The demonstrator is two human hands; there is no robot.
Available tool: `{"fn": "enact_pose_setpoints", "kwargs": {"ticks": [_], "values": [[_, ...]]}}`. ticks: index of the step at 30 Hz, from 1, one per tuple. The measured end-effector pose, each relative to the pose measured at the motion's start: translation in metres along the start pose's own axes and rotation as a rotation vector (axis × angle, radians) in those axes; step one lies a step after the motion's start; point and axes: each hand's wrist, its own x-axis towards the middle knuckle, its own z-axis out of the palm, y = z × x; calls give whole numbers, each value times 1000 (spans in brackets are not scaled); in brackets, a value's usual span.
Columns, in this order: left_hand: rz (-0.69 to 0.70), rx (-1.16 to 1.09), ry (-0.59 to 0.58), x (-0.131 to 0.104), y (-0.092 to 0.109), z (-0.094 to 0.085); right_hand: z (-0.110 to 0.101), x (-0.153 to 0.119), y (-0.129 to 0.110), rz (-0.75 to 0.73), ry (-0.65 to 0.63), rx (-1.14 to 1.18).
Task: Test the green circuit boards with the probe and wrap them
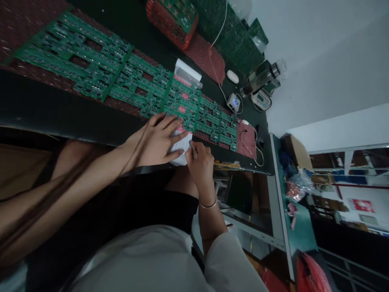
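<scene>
My left hand [156, 140] lies flat with its fingers spread. Its fingertips rest at the near edge of a row of green circuit boards [182, 97] and on a white printed sheet [182, 146]. That sheet hangs towards the table's front edge, with pink showing above it. Beside the sheet's right edge, my right hand [201, 160] is closed around a slim, pen-like tool [194, 151]. The tool's kind is too small to make out. At the far side of the same board sits a curled white sheet [187, 73].
Pink bubble wrap [247, 142] lies under the boards. Behind stand a red-wrapped stack of boards [173, 22], a white oval object [232, 76], a small device with a lit screen [234, 102], a clear bottle [261, 80] and cables. The dark table [54, 99] ends close to my body.
</scene>
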Motion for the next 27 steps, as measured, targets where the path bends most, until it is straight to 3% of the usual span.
{"fn": "enact_pose_setpoints", "kwargs": {"ticks": [16,27], "values": [[17,-10,-4,0,2,-7,-14,-23,-15,60,-31,-20],[-55,-107,-1,0,5,-10,-17,-37,-26,32,12,-58]]}}
